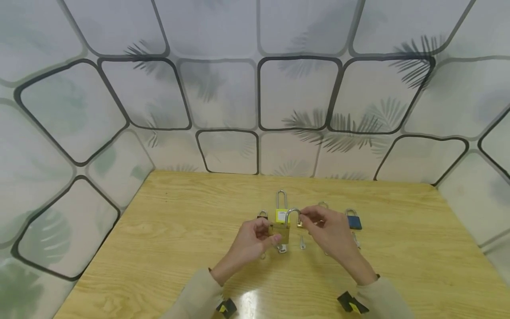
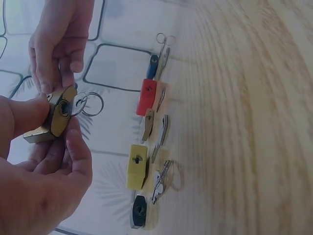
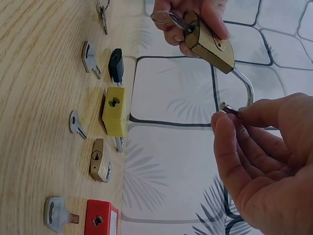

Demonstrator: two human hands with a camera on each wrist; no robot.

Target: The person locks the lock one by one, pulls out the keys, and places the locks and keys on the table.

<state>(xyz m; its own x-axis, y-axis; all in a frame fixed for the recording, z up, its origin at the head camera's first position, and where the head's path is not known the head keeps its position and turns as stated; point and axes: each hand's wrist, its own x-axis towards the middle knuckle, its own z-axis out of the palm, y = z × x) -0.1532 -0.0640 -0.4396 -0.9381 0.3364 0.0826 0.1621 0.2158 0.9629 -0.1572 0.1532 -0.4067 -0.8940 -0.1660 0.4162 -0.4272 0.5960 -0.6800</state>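
Brass padlock (image 1: 281,230) is up off the table (image 1: 159,248), key (image 3: 177,20) seated in its keyhole, shackle (image 3: 243,84) swung free — looks like the unlocking step. Left hand (image 1: 252,243) curls round the body; right hand (image 1: 324,230) fingers (image 3: 230,128) pinch the shackle tip. Next, I'd judge, a steady body while that shackle is guided.

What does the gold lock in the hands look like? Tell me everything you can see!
The brass padlock has a chunky golden metal body, a bit scuffed, and a curved silver shackle. The shackle is open: its free end is out of the body. A key with a ring sits in the keyhole at the bottom. The left hand grips the body, the right hand pinches the shackle's free end. It is held above the wooden table, in front of a row of other locks.
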